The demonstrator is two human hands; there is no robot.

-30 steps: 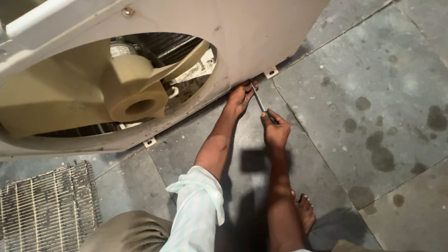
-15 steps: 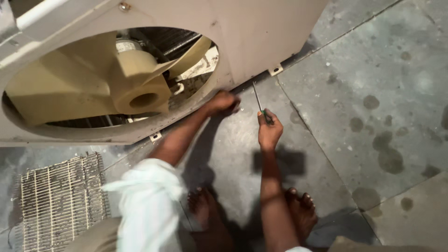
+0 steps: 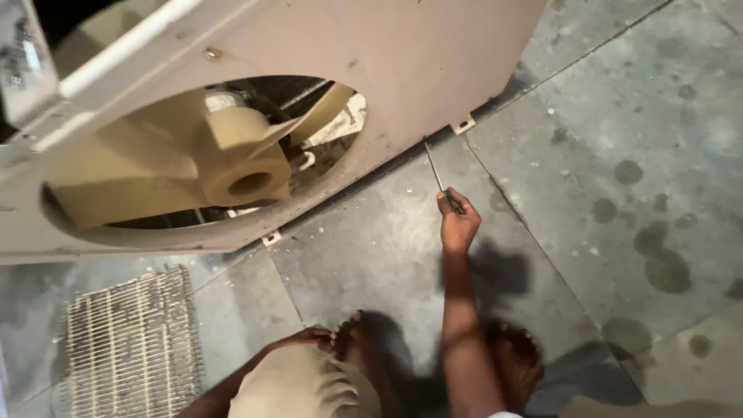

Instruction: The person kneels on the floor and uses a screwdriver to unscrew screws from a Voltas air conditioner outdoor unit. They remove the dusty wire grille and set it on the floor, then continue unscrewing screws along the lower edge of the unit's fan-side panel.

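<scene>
stained grey stone floor (image 3: 619, 155)

Right of the fan housing (image 3: 433, 70) the stone floor (image 3: 635, 155) lies open for my right hand (image 3: 458, 226). The housing's lower edge blocks the way ahead. Below the housing, a metal grille (image 3: 128, 348) and my feet (image 3: 515, 364) take up floor.
</scene>
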